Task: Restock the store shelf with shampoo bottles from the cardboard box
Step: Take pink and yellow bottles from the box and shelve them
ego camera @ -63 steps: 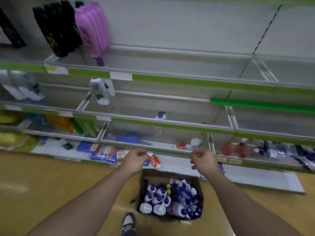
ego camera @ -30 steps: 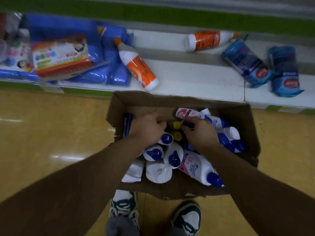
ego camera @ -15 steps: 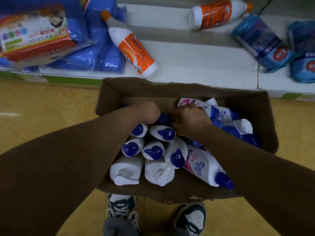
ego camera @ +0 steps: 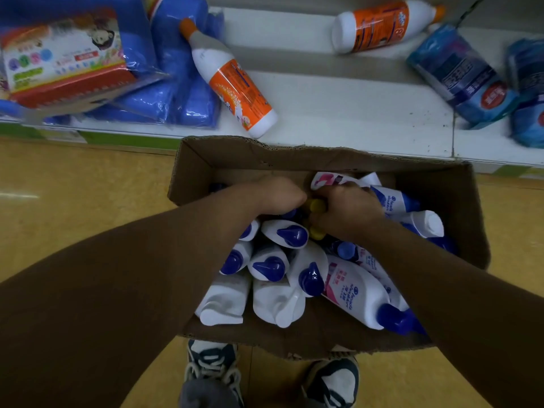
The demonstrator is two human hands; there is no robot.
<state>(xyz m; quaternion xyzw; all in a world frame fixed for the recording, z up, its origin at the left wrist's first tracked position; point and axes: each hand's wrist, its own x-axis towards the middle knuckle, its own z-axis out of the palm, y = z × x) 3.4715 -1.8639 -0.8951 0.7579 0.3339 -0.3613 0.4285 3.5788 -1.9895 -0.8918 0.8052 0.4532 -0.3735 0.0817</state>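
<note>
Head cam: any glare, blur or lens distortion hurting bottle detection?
Head view: dim, warm light. Head view: pale glare streak on the glossy yellow floor at far left. Head view: centre sharp, print on the white shampoo bottle with pink label legible; blue plastic packs at right edge smeared. Head view: wide-angle stretch, forearms balloon toward the lower corners.

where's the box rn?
Head view, centre: the box sits on the floor, far wall by the bottom shelf edge, shoes at its near side.
</note>
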